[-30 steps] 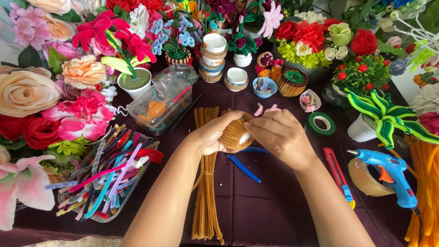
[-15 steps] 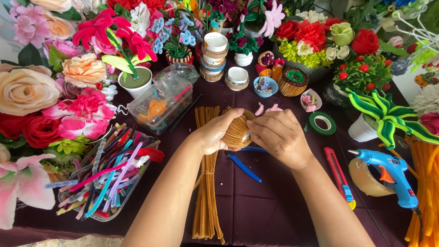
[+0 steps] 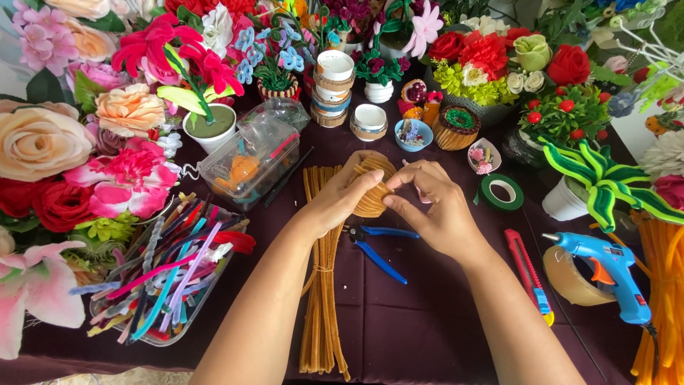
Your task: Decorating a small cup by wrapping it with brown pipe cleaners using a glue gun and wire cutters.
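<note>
Coil of tan pipe cleaners point(image 3: 373, 187) pinched between left hand point(image 3: 343, 199), right hand point(image 3: 434, 207) fingers.

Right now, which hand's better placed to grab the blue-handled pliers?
Probably the right hand: the blue-handled pliers lie just below its palm. The left hand cups more of the tan coiled piece, so freeing it looks riskier.

one head view looks steeply down, close over the table point(image 3: 399, 335).

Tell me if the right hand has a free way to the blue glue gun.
Probably yes: the right hand is busy on the brown coil, but only dark cloth and a red cutter lie before the glue gun.
</note>
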